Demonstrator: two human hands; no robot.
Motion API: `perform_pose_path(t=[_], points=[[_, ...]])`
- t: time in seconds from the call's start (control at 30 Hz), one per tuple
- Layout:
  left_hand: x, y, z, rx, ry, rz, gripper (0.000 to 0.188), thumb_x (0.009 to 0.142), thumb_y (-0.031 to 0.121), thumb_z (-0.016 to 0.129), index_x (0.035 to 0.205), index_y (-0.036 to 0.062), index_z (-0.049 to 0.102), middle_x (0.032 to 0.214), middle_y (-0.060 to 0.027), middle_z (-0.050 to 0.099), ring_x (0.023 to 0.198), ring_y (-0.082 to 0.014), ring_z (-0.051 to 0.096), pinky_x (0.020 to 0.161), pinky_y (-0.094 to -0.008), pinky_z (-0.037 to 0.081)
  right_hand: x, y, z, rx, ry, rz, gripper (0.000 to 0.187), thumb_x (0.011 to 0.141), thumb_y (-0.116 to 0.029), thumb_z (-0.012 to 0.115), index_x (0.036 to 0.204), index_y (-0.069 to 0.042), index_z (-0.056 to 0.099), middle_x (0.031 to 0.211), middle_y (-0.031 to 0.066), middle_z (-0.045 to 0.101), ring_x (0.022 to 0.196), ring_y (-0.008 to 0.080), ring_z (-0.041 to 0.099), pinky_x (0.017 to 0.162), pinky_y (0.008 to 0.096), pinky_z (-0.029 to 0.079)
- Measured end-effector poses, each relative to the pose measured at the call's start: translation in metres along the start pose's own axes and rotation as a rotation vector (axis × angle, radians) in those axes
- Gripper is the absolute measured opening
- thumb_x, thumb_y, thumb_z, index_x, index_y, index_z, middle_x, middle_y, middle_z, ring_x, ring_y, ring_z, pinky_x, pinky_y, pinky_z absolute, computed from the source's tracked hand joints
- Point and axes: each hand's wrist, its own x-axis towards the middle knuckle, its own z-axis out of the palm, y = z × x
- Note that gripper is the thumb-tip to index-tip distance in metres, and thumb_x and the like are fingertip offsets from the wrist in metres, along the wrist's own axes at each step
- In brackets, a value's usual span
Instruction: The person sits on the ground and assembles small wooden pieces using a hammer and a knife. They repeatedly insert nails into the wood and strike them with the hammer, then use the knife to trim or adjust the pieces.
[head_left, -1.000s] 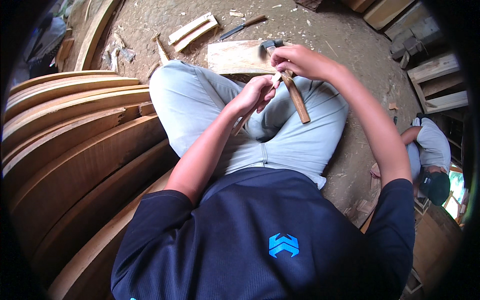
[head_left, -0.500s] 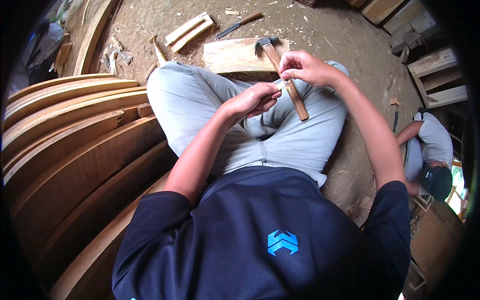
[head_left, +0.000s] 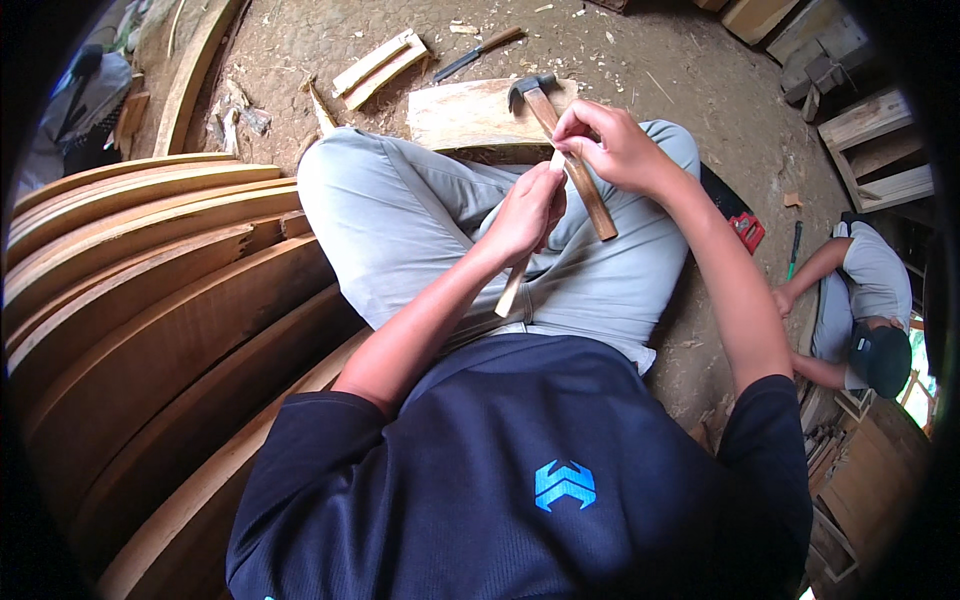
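Observation:
A thin, pale wooden stick [head_left: 511, 288] slants above my lap, its lower end sticking out below my left hand [head_left: 530, 208]. My left hand is closed around the stick's middle. At its upper end, the thumb and fingers of my right hand [head_left: 608, 148] are pinched together on the tip. Just under my right hand lies a claw hammer [head_left: 597, 208], head away from me, its wooden handle reaching back over my lap. The hammer's head rests on a flat wooden board [head_left: 455, 112] beyond my crossed legs.
Curved planks [head_left: 180, 290] stand stacked along my left side. Beyond the board lie a grooved wood block [head_left: 380, 68] and a wooden-handled blade [head_left: 480, 53]. A red-handled tool [head_left: 746, 232] sits by my right knee. Another person [head_left: 875, 265] crouches at the right, near wooden frames [head_left: 880, 150].
My left hand has turned and moved up nearer my right fingertips, and the stick's lower end now shows below it. The hammer has stayed in place. The red-handled tool has come into sight.

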Motion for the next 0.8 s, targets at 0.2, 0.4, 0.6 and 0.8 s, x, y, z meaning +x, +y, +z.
perform_pose_path(t=[0.2,0.4,0.6,0.8], points=[[0.003,0.006,0.003,0.125,0.105,0.075,0.032,0.108,0.034,0.039,0.092,0.0074,0.049,0.062,0.0006,0.046,0.039,-0.0089,0.039,0.034,-0.0269,0.033,0.000,-0.019,-0.005,0.115,0.129,0.123,0.033,0.088,-0.007,0.071,0.120,-0.005,0.066,0.098,0.0101,0.073,0.092,0.0174,0.071,0.084,0.0324,0.056],[0.001,0.024,0.004,0.217,0.131,0.111,0.032,0.109,0.034,0.040,0.096,0.0067,0.051,0.060,0.0031,0.043,0.039,-0.0070,0.038,0.033,-0.0248,0.031,-0.011,-0.017,-0.004,0.033,0.247,0.088,0.032,0.089,-0.010,0.072,0.120,-0.005,0.068,0.105,0.0087,0.074,0.093,0.0164,0.070,0.084,0.0311,0.056],[-0.002,0.026,0.004,0.174,0.155,0.096,0.031,0.108,0.033,0.040,0.100,0.0056,0.051,0.060,0.0030,0.044,0.038,-0.0073,0.039,0.033,-0.0246,0.032,-0.018,-0.029,0.009,0.092,0.303,0.256,0.029,0.088,-0.012,0.075,0.116,-0.003,0.069,0.097,0.0095,0.075,0.084,0.0153,0.071,0.078,0.0295,0.057],[-0.002,0.023,0.012,0.153,0.201,0.125,0.032,0.108,0.034,0.039,0.103,0.0058,0.052,0.062,0.0015,0.047,0.042,-0.0075,0.043,0.035,-0.0241,0.035,-0.022,-0.025,0.039,0.338,0.472,0.382,0.021,0.086,-0.007,0.076,0.106,0.002,0.074,0.090,0.0111,0.076,0.081,0.0118,0.071,0.072,0.0256,0.057]])
